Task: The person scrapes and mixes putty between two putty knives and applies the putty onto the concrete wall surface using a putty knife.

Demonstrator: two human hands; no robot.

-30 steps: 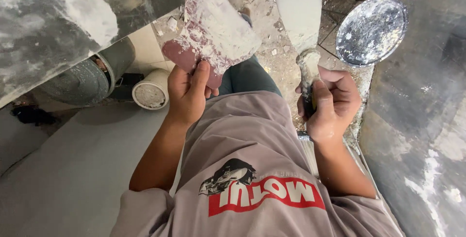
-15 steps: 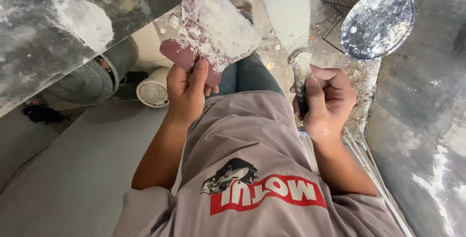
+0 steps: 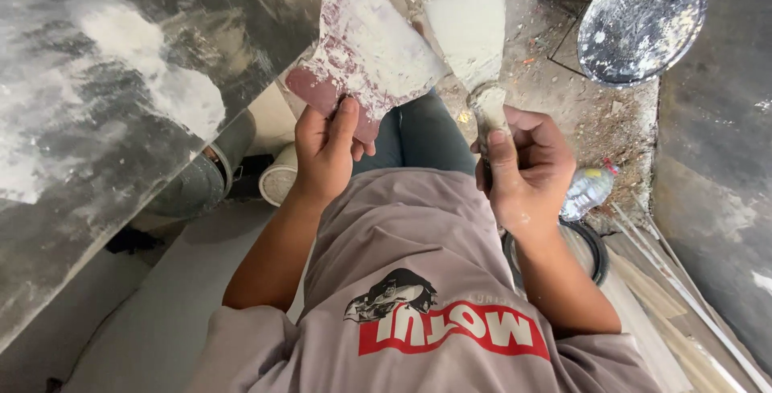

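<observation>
My left hand (image 3: 323,150) grips the dark red handle end of a wide putty scraper (image 3: 366,51), its blade smeared with white filler and tilted up to the right. In my right hand (image 3: 527,164) is a narrower putty knife (image 3: 470,27), blade coated white and pointing up, held by its handle. The two blades stand side by side, edges nearly touching, above my knees.
A grey plastered wall (image 3: 121,95) with white patches fills the left. A round filler-spattered lid or pan (image 3: 642,19) lies on the dusty floor at top right. A plastic bottle (image 3: 587,192), a black ring (image 3: 591,248) and pipes (image 3: 217,172) lie near my legs.
Both hands rose and came closer together. The putty knife in my right hand swung up, its white blade now beside the wide scraper.
</observation>
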